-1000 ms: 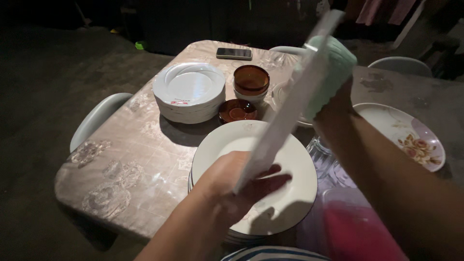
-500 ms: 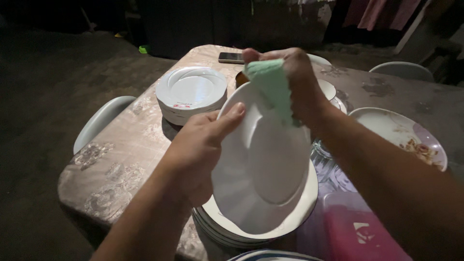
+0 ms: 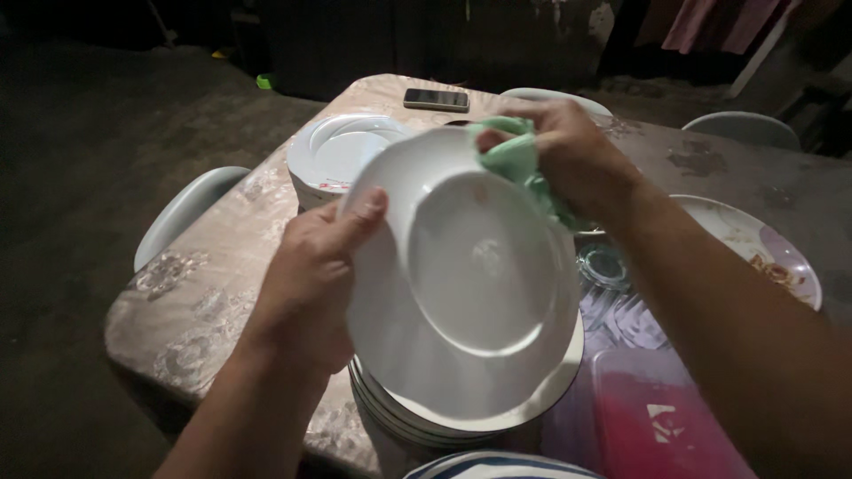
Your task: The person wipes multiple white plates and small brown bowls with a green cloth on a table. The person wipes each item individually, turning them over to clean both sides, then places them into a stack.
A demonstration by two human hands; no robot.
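My left hand (image 3: 311, 270) grips the left rim of a white plate (image 3: 461, 284), held tilted above a stack of white plates (image 3: 417, 424) with its underside facing me. My right hand (image 3: 568, 155) presses a crumpled pale green cloth (image 3: 515, 164) against the plate's upper right edge. The held plate hides most of the stack under it.
A second stack of white plates (image 3: 333, 155) stands at the back left of the patterned table (image 3: 213, 302), a phone (image 3: 436, 98) beyond it. A flowered plate (image 3: 763, 253) lies right, clear glasses (image 3: 612, 284) beside it, a pink lidded box (image 3: 661, 421) in front. Pale chairs (image 3: 182, 213) surround the table.
The plate went from edge-on to turned with its underside toward me. My left hand shifted to the left rim. The right hand with the cloth came down onto the upper edge.
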